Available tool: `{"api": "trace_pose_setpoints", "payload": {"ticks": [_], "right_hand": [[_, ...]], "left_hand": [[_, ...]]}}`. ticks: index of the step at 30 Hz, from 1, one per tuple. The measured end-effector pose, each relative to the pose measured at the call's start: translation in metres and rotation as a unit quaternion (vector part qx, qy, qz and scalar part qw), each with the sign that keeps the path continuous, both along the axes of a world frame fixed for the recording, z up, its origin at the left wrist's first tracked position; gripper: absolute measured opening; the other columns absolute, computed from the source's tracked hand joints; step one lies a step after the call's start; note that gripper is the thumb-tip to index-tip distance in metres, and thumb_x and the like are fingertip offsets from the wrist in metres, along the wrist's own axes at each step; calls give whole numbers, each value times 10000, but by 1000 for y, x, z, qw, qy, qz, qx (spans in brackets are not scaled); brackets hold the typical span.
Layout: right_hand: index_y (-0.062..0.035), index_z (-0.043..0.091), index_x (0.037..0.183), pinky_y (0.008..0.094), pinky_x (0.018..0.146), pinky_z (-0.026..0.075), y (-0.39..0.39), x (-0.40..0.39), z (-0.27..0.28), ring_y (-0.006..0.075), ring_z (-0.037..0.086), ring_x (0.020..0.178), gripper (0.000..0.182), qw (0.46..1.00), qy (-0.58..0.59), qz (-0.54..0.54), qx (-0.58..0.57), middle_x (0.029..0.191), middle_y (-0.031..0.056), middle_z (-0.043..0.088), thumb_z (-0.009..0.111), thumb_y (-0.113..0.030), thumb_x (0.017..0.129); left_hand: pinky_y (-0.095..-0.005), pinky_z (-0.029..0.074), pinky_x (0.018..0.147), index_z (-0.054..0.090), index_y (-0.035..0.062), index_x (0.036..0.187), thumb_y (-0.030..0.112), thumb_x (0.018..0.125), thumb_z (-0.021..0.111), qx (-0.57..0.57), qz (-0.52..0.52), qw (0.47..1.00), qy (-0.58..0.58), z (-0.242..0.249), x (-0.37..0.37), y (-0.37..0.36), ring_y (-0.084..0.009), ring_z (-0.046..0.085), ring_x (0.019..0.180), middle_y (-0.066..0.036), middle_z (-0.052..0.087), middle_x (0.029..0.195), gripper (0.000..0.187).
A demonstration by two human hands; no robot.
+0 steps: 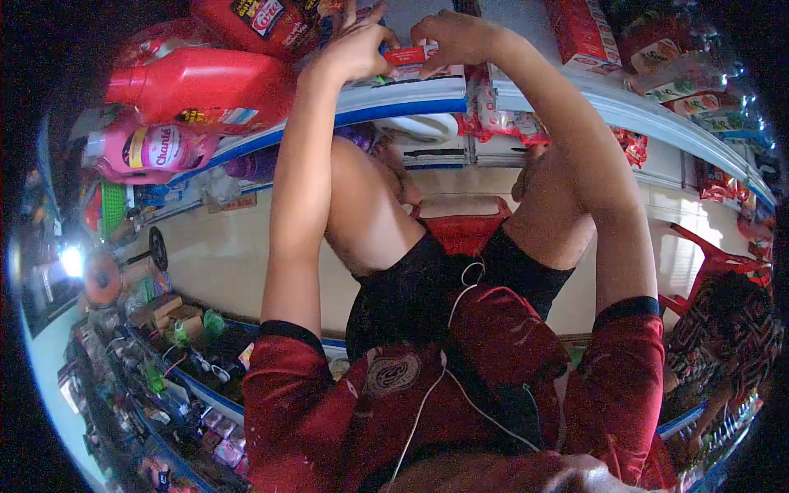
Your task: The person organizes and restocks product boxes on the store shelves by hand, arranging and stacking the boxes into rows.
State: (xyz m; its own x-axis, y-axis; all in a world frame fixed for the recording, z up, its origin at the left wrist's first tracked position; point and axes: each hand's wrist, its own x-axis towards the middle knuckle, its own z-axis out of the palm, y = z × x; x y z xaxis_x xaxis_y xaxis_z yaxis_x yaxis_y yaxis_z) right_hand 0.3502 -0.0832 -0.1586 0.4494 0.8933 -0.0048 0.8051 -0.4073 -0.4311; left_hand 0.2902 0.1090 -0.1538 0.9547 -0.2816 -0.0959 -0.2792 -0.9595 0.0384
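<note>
At the top of the head view, both of my hands reach over a shelf [382, 105] with a blue and white edge. A small red box [407, 56] with a white label lies between them. My left hand [357, 51] is bent at the box's left end, its thumb and fingertips against it. At the right end, my right hand [454, 39] pinches the box between thumb and fingers. Large red bottles [218, 86] lie left of my left hand, with a pink bottle marked Chanté [160, 149] below them.
A long red carton [583, 37] and several clear bottles [686, 82] occupy the shelf on the right. Red packets [505, 123] sit just below the shelf edge. Behind on the right, another person [723, 329] is near a red plastic chair [711, 255]. Mixed goods [185, 329] line the left.
</note>
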Motion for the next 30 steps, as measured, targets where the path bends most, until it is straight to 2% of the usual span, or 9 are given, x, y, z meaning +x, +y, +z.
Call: {"api": "trace_pose_setpoints", "payload": {"ticks": [15, 17, 18, 19, 21, 23, 24, 27, 30], "right_hand": [[-32, 622, 1091, 423, 873, 487, -3, 29, -43, 337, 624, 1010, 528, 996, 47, 32, 72, 1054, 223, 636, 725, -427, 756], [-19, 598, 1150, 405, 857, 488, -21, 28, 5, 329, 627, 993, 486, 998, 35, -34, 47, 1053, 204, 649, 671, -368, 819], [-7, 575, 1208, 386, 842, 488, -30, 27, 25, 322, 631, 976, 445, 995, 34, -95, 20, 1053, 185, 662, 618, -308, 883], [-22, 607, 1168, 400, 855, 480, -45, 40, 33, 354, 618, 1006, 507, 984, 112, -123, 70, 1083, 224, 641, 624, -415, 849], [-7, 639, 1098, 408, 829, 483, -75, 39, 44, 370, 621, 993, 441, 945, -44, -266, 186, 1068, 234, 642, 616, -372, 852], [-11, 660, 1055, 408, 821, 485, -124, 56, 46, 383, 623, 974, 373, 891, 129, -207, 384, 1057, 233, 643, 624, -315, 841], [-20, 659, 1060, 415, 823, 485, -126, 77, 19, 391, 620, 975, 339, 898, -141, -319, 269, 1033, 233, 646, 617, -275, 841], [-27, 656, 1064, 427, 856, 473, -153, 83, 6, 399, 607, 997, 332, 877, -151, -320, 324, 1025, 229, 650, 605, -280, 855], [-36, 627, 1121, 430, 884, 459, -171, 109, -32, 397, 588, 1038, 345, 880, -221, -358, 220, 1059, 229, 641, 581, -269, 872]], "left_hand": [[-558, 56, 1144, 598, 189, 1246, 413, 618, 791, -17, -49, 998, -46, -21, 10, 5, -491, 9, 1402, -231, 267, 1499, 694], [-564, 75, 1141, 526, 169, 1315, 435, 623, 787, -35, -45, 998, -28, -20, 16, 0, -508, -3, 1395, -249, 245, 1501, 786], [-418, 193, 1150, 398, -44, 1370, 472, 692, 767, 34, -22, 999, -1, 4, 11, -18, -389, 174, 1410, -288, 323, 1445, 929], [-418, 193, 1150, 398, -44, 1370, 472, 692, 767, 29, -27, 999, -5, -4, 18, -20, -389, 174, 1410, -288, 323, 1445, 929], [-382, 261, 1126, 387, -25, 1386, 470, 739, 747, -197, -22, 979, -51, -20, 32, -23, -336, 334, 1358, -265, 403, 1406, 891], [-382, 300, 1100, 373, 23, 1406, 390, 834, 686, -318, -19, 947, -43, 13, 24, -60, -323, 353, 1343, -214, 395, 1423, 748], [-384, 286, 1103, 351, 59, 1429, 322, 887, 648, -362, -26, 931, -24, 35, 21, -79, -332, 288, 1379, -183, 327, 1480, 672], [-446, 313, 1087, 482, 19, 1313, 398, 749, 752, -482, -104, 863, -108, -16, 49, -99, -416, 360, 1317, -266, 417, 1386, 731], [-417, 354, 1059, 451, -19, 1321, 384, 790, 730, -427, -115, 884, -153, -42, 61, -131, -394, 441, 1256, -274, 475, 1320, 723]]}}
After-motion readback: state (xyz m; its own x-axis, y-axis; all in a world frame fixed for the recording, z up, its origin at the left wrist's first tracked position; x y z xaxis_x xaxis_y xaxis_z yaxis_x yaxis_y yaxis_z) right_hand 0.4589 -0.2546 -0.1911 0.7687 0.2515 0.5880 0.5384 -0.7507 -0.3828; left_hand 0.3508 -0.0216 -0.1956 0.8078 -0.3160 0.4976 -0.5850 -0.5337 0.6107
